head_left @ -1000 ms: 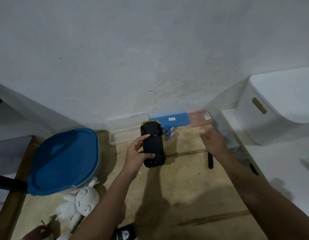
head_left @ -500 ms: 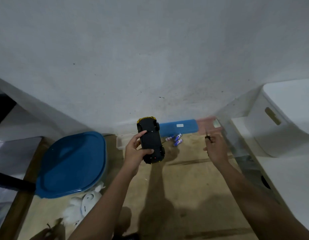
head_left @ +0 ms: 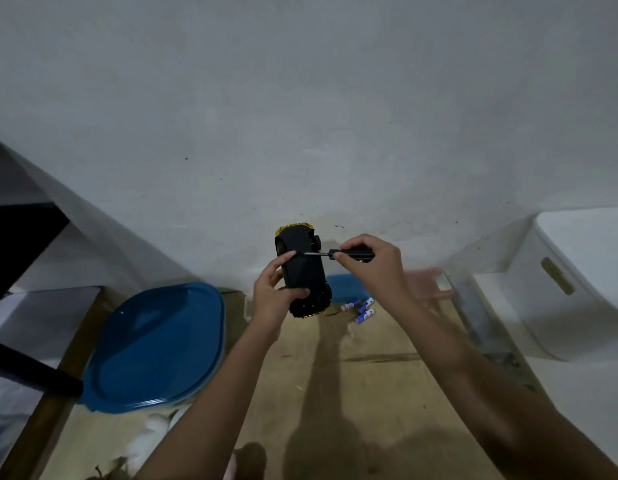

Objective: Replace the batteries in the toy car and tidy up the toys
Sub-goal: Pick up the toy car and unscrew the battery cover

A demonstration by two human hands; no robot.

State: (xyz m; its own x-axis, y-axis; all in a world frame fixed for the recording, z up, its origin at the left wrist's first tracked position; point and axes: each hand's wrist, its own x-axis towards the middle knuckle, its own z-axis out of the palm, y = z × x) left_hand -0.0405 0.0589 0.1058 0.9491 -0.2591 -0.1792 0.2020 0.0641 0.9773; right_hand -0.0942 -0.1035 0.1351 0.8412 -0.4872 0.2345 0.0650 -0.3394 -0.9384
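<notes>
The toy car (head_left: 305,275), black underneath with a yellow body edge, is held upside down in the air in front of the wall. My left hand (head_left: 274,297) grips it round its lower half, forefinger stretched up over the chassis. My right hand (head_left: 368,268) holds a small black-handled screwdriver (head_left: 349,253); its metal tip lies across the car's underside near the front wheels. Three blue and white batteries (head_left: 361,308) lie on the wooden floor (head_left: 335,393) just below the car.
A blue-lidded container (head_left: 155,344) stands at the left, with a white plush toy (head_left: 155,427) partly hidden below it. A blue box (head_left: 345,285) and a pink item (head_left: 427,284) lie along the wall. A white storage bin (head_left: 574,282) stands at the right.
My right hand picked up the screwdriver from the floor at the right and brought its tip to the car's underside. My left hand raised the car higher.
</notes>
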